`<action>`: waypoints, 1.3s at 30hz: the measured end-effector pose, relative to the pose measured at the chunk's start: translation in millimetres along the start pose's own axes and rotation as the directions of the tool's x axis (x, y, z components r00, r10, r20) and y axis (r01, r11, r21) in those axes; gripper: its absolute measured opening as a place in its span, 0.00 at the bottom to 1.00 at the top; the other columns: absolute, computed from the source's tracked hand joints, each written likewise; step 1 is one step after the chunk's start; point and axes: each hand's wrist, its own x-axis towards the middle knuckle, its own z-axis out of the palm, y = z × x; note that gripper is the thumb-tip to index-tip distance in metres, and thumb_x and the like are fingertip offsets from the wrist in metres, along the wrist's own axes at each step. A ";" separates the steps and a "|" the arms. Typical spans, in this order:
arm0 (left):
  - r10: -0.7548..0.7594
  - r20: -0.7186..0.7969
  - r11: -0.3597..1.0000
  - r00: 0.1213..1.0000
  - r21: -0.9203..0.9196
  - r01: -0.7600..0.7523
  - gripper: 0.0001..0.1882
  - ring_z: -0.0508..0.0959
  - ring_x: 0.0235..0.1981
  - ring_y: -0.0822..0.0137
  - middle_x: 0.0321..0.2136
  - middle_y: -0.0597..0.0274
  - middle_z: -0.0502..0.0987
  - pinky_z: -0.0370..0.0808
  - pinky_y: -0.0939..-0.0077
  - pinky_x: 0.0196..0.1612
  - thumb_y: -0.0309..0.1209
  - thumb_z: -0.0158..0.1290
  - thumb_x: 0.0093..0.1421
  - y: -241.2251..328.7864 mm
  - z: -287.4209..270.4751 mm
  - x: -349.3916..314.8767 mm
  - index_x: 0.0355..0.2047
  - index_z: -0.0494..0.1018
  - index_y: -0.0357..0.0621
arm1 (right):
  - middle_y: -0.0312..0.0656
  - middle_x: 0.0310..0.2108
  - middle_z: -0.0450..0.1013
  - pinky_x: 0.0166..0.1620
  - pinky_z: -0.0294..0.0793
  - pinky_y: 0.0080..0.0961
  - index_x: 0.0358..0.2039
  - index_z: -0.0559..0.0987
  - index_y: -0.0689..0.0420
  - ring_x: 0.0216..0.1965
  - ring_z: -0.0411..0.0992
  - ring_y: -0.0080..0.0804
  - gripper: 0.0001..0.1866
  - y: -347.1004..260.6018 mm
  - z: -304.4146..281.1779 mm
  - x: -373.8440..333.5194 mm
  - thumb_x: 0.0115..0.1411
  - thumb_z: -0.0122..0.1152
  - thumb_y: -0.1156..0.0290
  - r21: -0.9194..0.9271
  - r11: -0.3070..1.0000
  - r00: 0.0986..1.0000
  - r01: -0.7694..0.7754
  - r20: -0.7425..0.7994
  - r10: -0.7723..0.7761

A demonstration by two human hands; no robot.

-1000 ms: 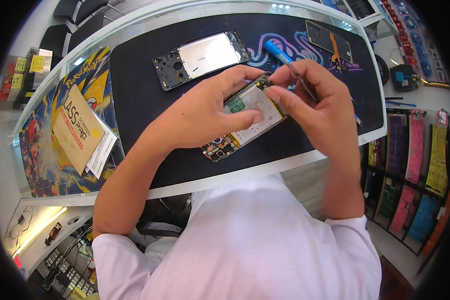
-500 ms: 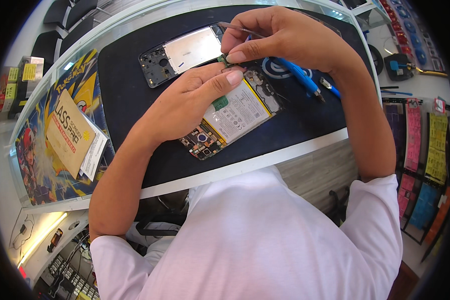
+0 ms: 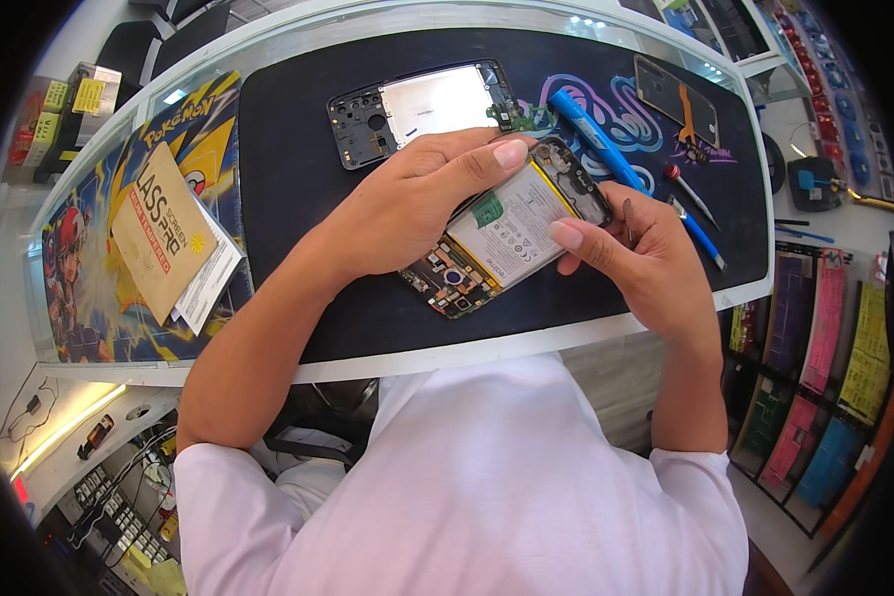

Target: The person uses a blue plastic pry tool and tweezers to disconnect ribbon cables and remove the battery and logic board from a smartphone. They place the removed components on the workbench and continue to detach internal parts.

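An opened phone [image 3: 521, 214] is tilted between my two hands, its battery, circuit board and black end part exposed. My left hand [image 3: 422, 194] grips its far left edge, thumb along the rim, other fingers mostly hidden. My right hand [image 3: 641, 258] pinches the right edge, thumb by the battery and fingers underneath. A thin metal tool [image 3: 628, 214] shows among the right fingers; its kind is unclear. Beyond the left hand lies a dark phone frame [image 3: 363, 124] with a silvery plate. A small green circuit board [image 3: 528, 117] lies at that frame's right end.
A thick blue pen-shaped tool [image 3: 601, 144], a red-topped screwdriver [image 3: 690, 194] and a blue-handled tool [image 3: 700, 236] lie right on the dark mat [image 3: 298, 228]. Farther back is a phone back panel [image 3: 656, 87]. A cardboard sleeve [image 3: 154, 238] with papers sits at left.
My right hand has left the green circuit board and moved down to the opened phone's right edge. The board now lies by the far frame. My view has shifted, showing more tools.
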 end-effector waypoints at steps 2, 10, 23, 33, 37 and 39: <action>0.006 -0.004 0.999 1.000 0.043 -0.006 0.31 0.81 0.44 0.74 0.46 0.59 0.83 0.76 0.79 0.50 0.51 0.44 0.79 0.6 0.3 -0.3 0.64 0.75 0.34 | 0.36 0.34 0.80 0.35 0.71 0.16 0.42 0.83 0.63 0.32 0.76 0.17 0.16 4.3 5.9 -1.4 0.69 0.73 0.61 0.101 0.994 0.999 0.028 -0.022 -0.025; 0.172 -0.013 0.961 0.985 0.220 -0.165 0.32 0.80 0.43 0.72 0.45 0.58 0.84 0.74 0.77 0.51 0.53 0.41 0.79 7.4 -12.1 -0.9 0.66 0.76 0.40 | 0.41 0.41 0.82 0.41 0.79 0.20 0.50 0.81 0.67 0.36 0.79 0.23 0.17 1.5 2.7 -13.1 0.72 0.69 0.64 0.187 0.982 0.999 0.011 -0.035 -0.005; 0.184 -0.031 0.982 0.982 0.037 -0.183 0.29 0.85 0.52 0.63 0.50 0.50 0.86 0.77 0.74 0.55 0.49 0.43 0.80 0.1 -12.2 4.2 0.60 0.80 0.36 | 0.43 0.42 0.84 0.41 0.77 0.20 0.50 0.81 0.65 0.34 0.78 0.22 0.15 14.2 -3.5 -23.3 0.72 0.68 0.65 0.154 0.988 0.990 0.006 -0.143 0.016; 0.234 -0.047 0.971 0.971 0.065 -0.231 0.30 0.86 0.49 0.65 0.49 0.50 0.87 0.78 0.74 0.55 0.48 0.40 0.80 0.6 -17.6 5.1 0.62 0.78 0.36 | 0.40 0.29 0.82 0.22 0.49 0.12 0.49 0.83 0.60 0.19 0.62 0.07 0.15 8.7 -8.0 -25.6 0.73 0.66 0.61 0.046 0.996 0.976 -0.078 -0.201 0.086; 0.243 -0.049 0.969 0.969 0.062 -0.239 0.31 0.86 0.48 0.65 0.50 0.48 0.87 0.78 0.74 0.55 0.49 0.39 0.80 0.7 -18.6 5.7 0.63 0.78 0.36 | 0.41 0.29 0.82 0.22 0.49 0.12 0.50 0.82 0.61 0.18 0.59 0.07 0.15 9.2 -7.8 -27.5 0.75 0.64 0.61 0.034 0.997 0.974 -0.068 -0.213 0.073; 0.244 -0.047 0.969 0.969 0.048 -0.242 0.31 0.86 0.47 0.66 0.49 0.48 0.87 0.79 0.75 0.54 0.49 0.39 0.80 -0.7 -18.0 5.9 0.62 0.78 0.35 | 0.40 0.29 0.82 0.21 0.48 0.12 0.50 0.82 0.60 0.17 0.57 0.07 0.15 12.8 -5.7 -28.5 0.75 0.64 0.60 0.059 0.995 0.970 -0.085 -0.222 0.096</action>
